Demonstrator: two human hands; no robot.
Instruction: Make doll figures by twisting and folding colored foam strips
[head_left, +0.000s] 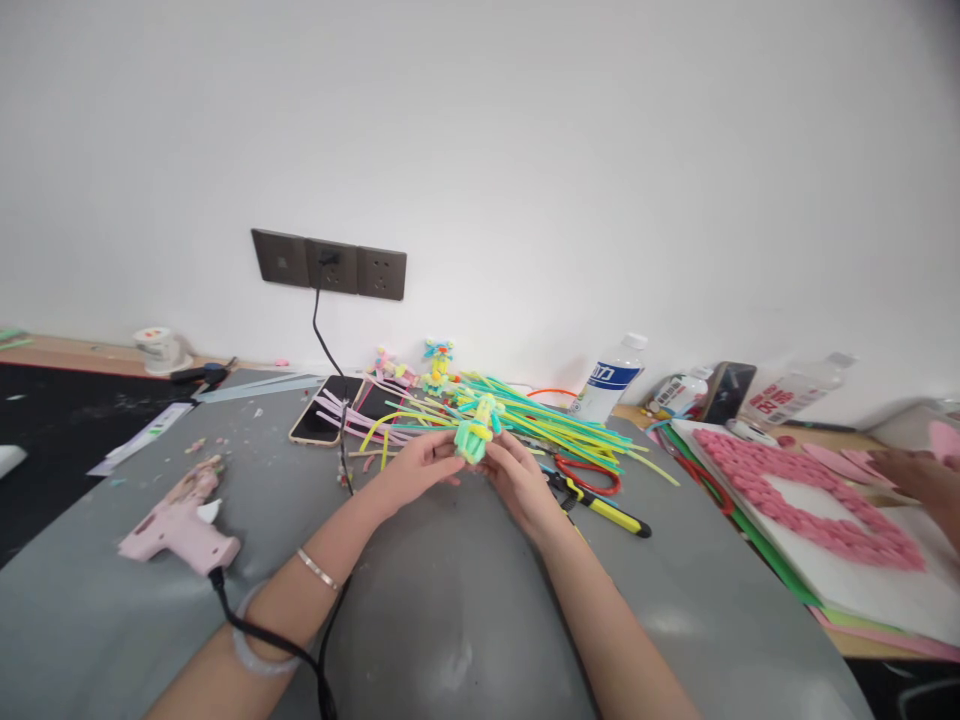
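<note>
A small pipe-cleaner figure [472, 440] in mint green and yellow is held up between my two hands over the grey table. My left hand [429, 468] has its fingers closed on the figure's left side. On the other side, my right hand [521, 480] grips it with thumb and fingers. Behind the figure lies a spread of yellow and teal pipe cleaners [570, 430], with lilac ones [352, 420] to the left. Red-handled scissors [592, 476] and yellow-and-black pliers [611, 510] rest right of my right hand.
A pink glue gun [180, 530] lies at left, its black cord passing by my left arm. Near the wall are a phone [319, 412], finished figures [439, 365] and a bottle [611, 380]. At right, another person's hand [911, 475] is beside a pink braided piece [810, 500].
</note>
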